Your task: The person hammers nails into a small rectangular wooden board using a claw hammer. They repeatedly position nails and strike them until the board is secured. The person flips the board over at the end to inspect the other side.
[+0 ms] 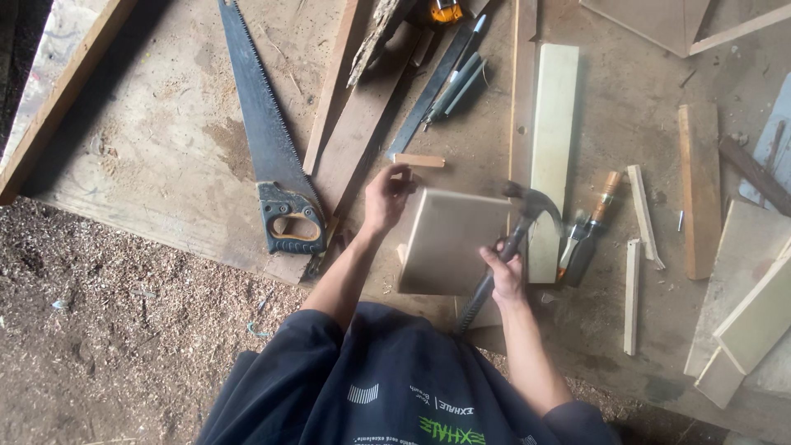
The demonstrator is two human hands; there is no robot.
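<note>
A pale square wooden board (449, 241) stands tilted on the plywood work surface (165, 148). My left hand (386, 198) grips the board's upper left corner and holds it steady. My right hand (504, 272) is shut on the dark ribbed handle of a claw hammer (527, 216). The hammer's metal head sits blurred just above the board's upper right corner.
A black handsaw (268, 132) lies to the left. A steel ruler and pens (441, 82) lie behind the board, beside a pale plank (552, 156). A chisel (589, 227) and thin wood strips (638, 255) lie to the right. Sawdust covers the ground (99, 330).
</note>
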